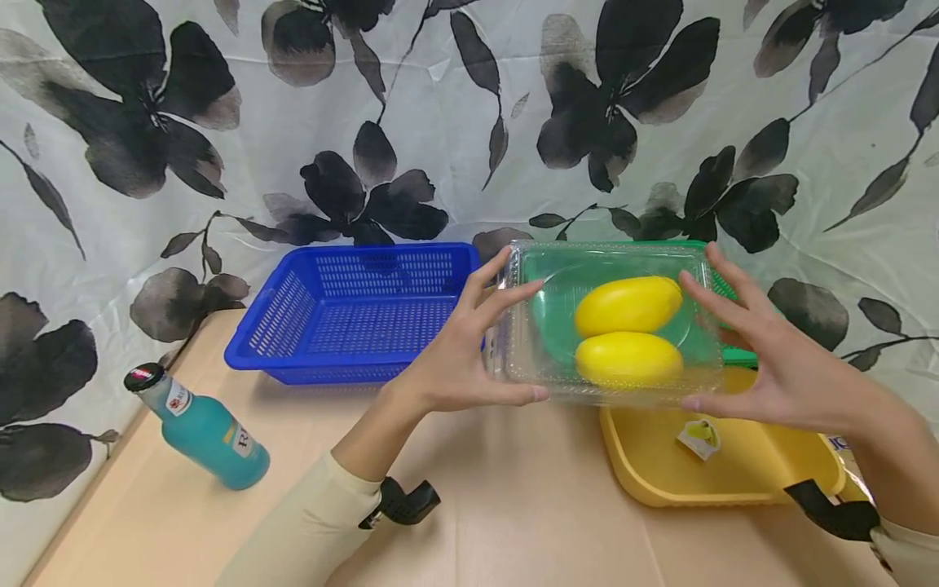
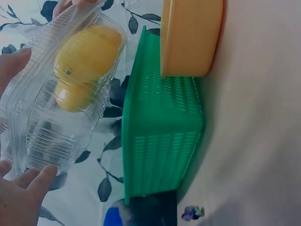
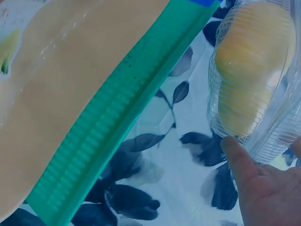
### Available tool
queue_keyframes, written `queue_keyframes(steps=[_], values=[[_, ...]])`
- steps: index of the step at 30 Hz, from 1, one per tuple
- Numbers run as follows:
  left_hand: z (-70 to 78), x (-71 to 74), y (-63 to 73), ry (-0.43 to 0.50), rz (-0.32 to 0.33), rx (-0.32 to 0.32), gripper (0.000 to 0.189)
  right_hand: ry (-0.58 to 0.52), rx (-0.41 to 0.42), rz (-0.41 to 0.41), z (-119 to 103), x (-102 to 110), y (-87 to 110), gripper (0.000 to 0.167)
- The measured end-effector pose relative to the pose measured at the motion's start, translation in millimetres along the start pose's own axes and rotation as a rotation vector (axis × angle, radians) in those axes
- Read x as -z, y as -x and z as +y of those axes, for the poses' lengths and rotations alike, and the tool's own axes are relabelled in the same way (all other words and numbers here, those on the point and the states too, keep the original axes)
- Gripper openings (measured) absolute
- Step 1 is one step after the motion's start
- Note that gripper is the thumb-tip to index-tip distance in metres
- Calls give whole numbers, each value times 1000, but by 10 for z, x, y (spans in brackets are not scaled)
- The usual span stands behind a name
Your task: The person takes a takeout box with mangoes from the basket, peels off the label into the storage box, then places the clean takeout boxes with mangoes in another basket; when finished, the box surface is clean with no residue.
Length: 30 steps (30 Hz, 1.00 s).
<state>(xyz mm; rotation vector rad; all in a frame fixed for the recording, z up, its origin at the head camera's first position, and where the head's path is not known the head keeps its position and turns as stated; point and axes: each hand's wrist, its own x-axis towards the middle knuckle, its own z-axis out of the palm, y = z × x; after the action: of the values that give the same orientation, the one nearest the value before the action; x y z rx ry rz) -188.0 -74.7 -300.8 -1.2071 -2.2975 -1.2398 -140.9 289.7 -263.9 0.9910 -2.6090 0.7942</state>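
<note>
Both hands hold a clear plastic clamshell box [image 1: 546, 342] in the air, one at each end. Two smooth yellow oval fruits [image 1: 628, 305] lie side by side inside it, seen through the lid. My left hand [image 1: 465, 355] grips the left end, thumb at the lower edge and fingers along the upper side. At the other end, my right hand [image 1: 781, 367] grips in the same way. The left wrist view shows the box [image 2: 61, 136] tilted, its lid down. Behind the box stands a green basket [image 1: 725, 289], partly hidden.
A blue perforated basket [image 1: 367, 326] stands at the back left. Left of it is a turquoise bottle [image 1: 213, 436], upright. Below the box sits a yellow tray [image 1: 631, 469] with a small white packet [image 1: 699, 439] in it. Patterned cloth [image 1: 469, 122] hangs behind the table.
</note>
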Motion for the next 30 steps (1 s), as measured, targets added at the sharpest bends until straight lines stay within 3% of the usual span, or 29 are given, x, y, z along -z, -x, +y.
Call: queue_keyframes(steps=[8, 15, 25, 30], values=[[-187, -234, -281, 37, 13, 21, 96, -26, -128, -7, 270, 107, -33, 121], [-263, -400, -441, 55, -23, 113, 88, -37, -244, -5, 530, 126, -28, 112], [-250, -600, -658, 63, -46, 212, 85, -108, -229, 21, 840, 173, -100, 103], [-273, -686, -743, 27, -80, 290, 85, -123, -316, -10, 934, 165, -149, 95]])
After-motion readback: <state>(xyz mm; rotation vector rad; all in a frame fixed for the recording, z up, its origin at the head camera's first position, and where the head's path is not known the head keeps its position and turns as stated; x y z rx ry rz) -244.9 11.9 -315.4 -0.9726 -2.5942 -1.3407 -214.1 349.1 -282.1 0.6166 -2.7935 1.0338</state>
